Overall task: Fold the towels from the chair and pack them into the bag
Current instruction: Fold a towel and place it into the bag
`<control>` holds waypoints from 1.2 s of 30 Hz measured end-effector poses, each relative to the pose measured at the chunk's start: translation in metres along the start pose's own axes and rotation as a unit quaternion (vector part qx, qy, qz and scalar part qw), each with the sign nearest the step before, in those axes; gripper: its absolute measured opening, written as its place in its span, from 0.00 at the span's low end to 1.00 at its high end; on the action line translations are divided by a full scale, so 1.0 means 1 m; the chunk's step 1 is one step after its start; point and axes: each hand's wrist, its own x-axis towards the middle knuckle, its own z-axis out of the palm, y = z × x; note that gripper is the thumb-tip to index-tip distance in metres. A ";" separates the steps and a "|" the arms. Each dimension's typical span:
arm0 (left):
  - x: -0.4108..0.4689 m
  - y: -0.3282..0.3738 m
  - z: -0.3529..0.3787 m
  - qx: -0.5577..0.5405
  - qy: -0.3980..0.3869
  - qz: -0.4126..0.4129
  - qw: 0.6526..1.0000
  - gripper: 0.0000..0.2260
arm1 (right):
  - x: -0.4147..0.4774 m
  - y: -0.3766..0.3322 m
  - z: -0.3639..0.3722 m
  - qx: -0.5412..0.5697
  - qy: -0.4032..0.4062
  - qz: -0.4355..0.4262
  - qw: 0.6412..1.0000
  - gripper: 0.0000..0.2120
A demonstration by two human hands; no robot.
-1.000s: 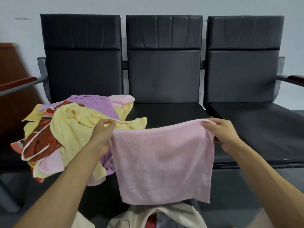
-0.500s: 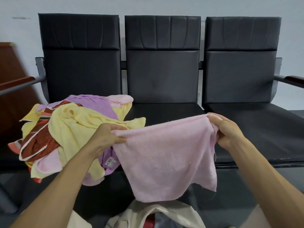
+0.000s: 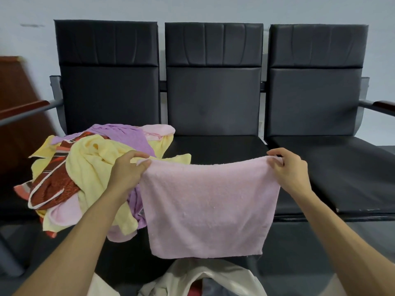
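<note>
Change: the pink towel [image 3: 209, 206] is hanging flat again; half a second ago its lower edge was swinging and skewed, and now it is lying almost level.
Pink towel: it is hanging in the air in front of the middle chair seat [image 3: 215, 146], and its top edge is sagging a little between the hands.
Left hand [image 3: 128, 174]: it is pinching the top corner at 10 o'clock of the towel, with thumb and fingers closed on the cloth.
Right hand [image 3: 292, 171]: it is gripping the top corner at 2 o'clock, with fingers curled over the edge.
Pile of towels [image 3: 89, 163]: it is waiting unfolded on the seat at 9 o'clock of the pink towel.
Bag [image 3: 205, 280]: it is standing open at 6 o'clock, directly under the towel.
Doing it well: I think the hands should be pulling slightly apart to remove the sag, then bringing the two corners together so the side edges are meeting exactly.
Risk: the towel's left side is hanging close to the pile, so it may be catching there during the fold.
</note>
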 end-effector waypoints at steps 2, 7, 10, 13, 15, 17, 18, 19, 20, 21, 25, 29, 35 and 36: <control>0.000 0.002 -0.002 -0.067 0.024 -0.056 0.996 0.03 | 0.000 0.000 0.000 0.055 0.015 0.029 0.998 0.07; 0.000 0.006 -0.006 -0.100 -0.009 -0.071 0.992 0.07 | 0.000 -0.002 0.004 0.177 0.019 0.081 0.981 0.04; -0.004 0.009 -0.007 -0.054 -0.049 -0.023 0.997 0.05 | -0.001 0.000 0.008 0.178 -0.027 0.099 0.979 0.07; -0.005 0.006 -0.007 0.041 -0.076 -0.001 0.996 0.10 | -0.001 -0.001 0.006 0.177 -0.059 0.102 0.977 0.09; -0.004 0.002 -0.008 0.119 -0.059 0.025 0.991 0.12 | -0.002 -0.003 0.003 0.202 -0.081 0.106 0.970 0.09; -0.004 0.001 -0.009 0.170 -0.026 0.061 0.983 0.11 | -0.002 -0.003 0.000 0.224 -0.100 0.112 0.963 0.11; -0.003 0.001 -0.009 0.178 -0.010 0.074 0.981 0.10 | -0.003 -0.004 -0.001 0.227 -0.113 0.115 0.960 0.13; -0.003 0.002 -0.009 0.179 0.006 0.083 0.980 0.10 | -0.003 -0.004 -0.001 0.219 -0.127 0.116 0.960 0.15; -0.003 0.002 -0.009 0.178 0.020 0.090 0.980 0.09 | -0.003 -0.003 0.000 0.200 -0.140 0.110 0.963 0.17; -0.004 0.001 -0.009 0.177 0.032 0.100 0.979 0.08 | -0.004 -0.002 0.001 0.171 -0.145 0.100 0.969 0.18; -0.002 -0.002 -0.008 0.176 0.068 0.116 0.975 0.06 | -0.008 -0.007 0.002 0.065 -0.057 0.042 0.995 0.07; -0.001 -0.001 -0.003 0.157 0.087 0.108 0.978 0.04 | -0.007 -0.008 0.005 -0.049 0.019 -0.045 0.998 0.06; -0.005 0.002 0.006 -0.077 -0.032 -0.047 0.995 0.04 | -0.007 -0.011 0.009 0.007 -0.008 -0.052 0.999 0.06; -0.007 0.003 0.008 -0.127 -0.061 -0.080 0.987 0.04 | -0.008 -0.014 0.009 0.030 -0.029 -0.029 0.999 0.08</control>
